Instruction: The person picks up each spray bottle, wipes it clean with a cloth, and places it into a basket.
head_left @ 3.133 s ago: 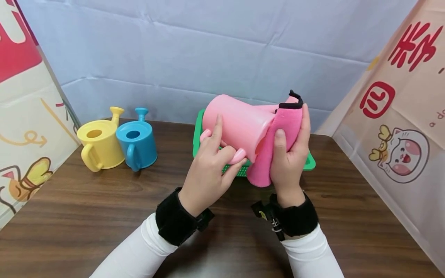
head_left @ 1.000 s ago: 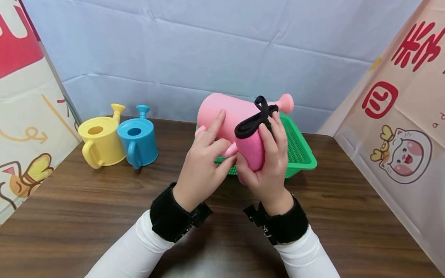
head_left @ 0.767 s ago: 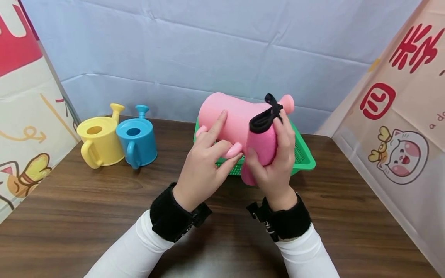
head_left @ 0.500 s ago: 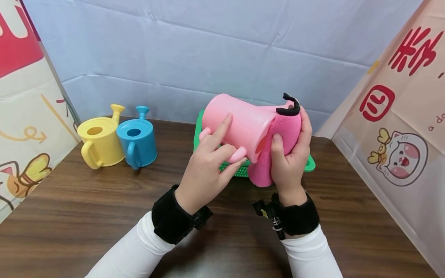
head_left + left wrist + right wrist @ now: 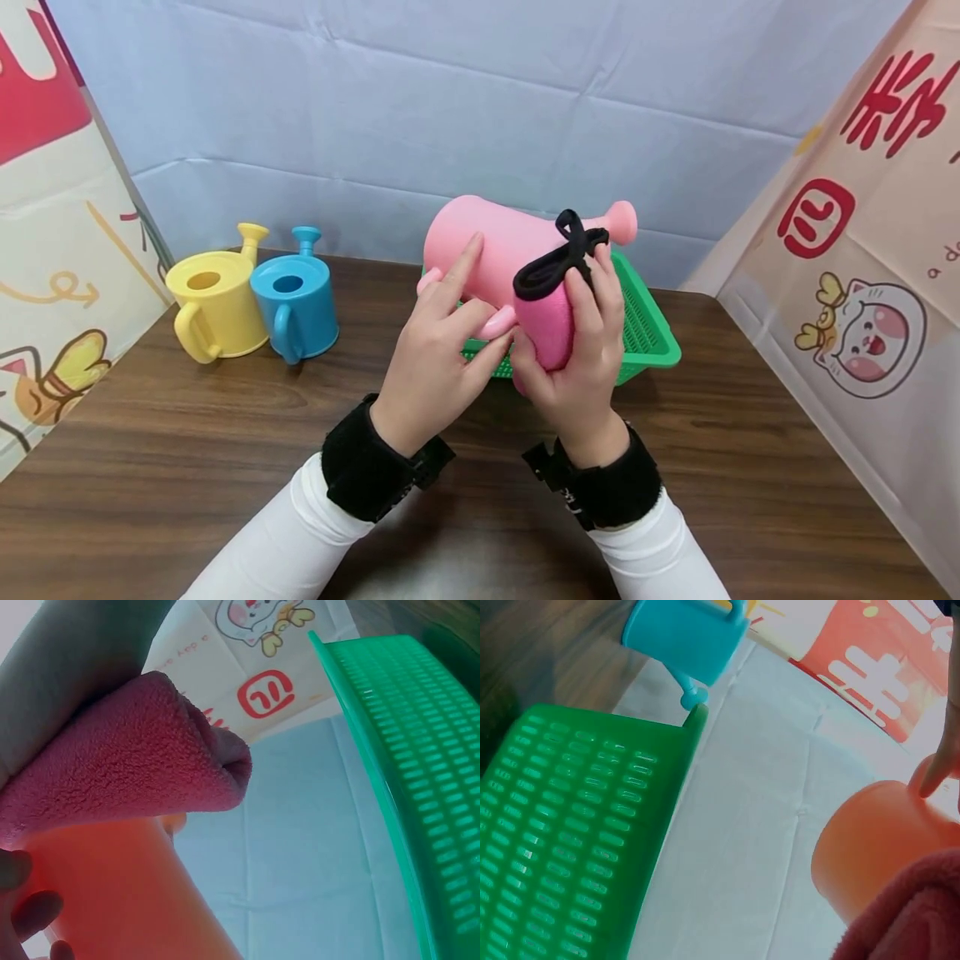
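Note:
In the head view a pink watering can (image 5: 495, 242) is tipped on its side above a green basket, its spout pointing right. My left hand (image 5: 435, 358) grips the can's handle, with the index finger extended along the body. My right hand (image 5: 577, 375) holds a folded pink cloth (image 5: 546, 329) with black trim and a black loop at the can's right end. The cloth and hand hide the can's opening. The left wrist view shows the fuzzy cloth (image 5: 142, 757) against the can (image 5: 127, 892). The can (image 5: 885, 840) also appears at right in the right wrist view.
A green perforated basket (image 5: 656, 337) stands on the brown wooden table (image 5: 480, 517) behind my hands. To the left, a yellow watering can (image 5: 232, 321) and a blue watering can (image 5: 311, 312) stand upright side by side. A pale cloth backdrop (image 5: 375, 108) hangs behind the table.
Since half a second ago, my right hand has turned and moved left with the cloth. The pink can has rotated, bringing its spout into view. My left hand keeps its grip on the handle.

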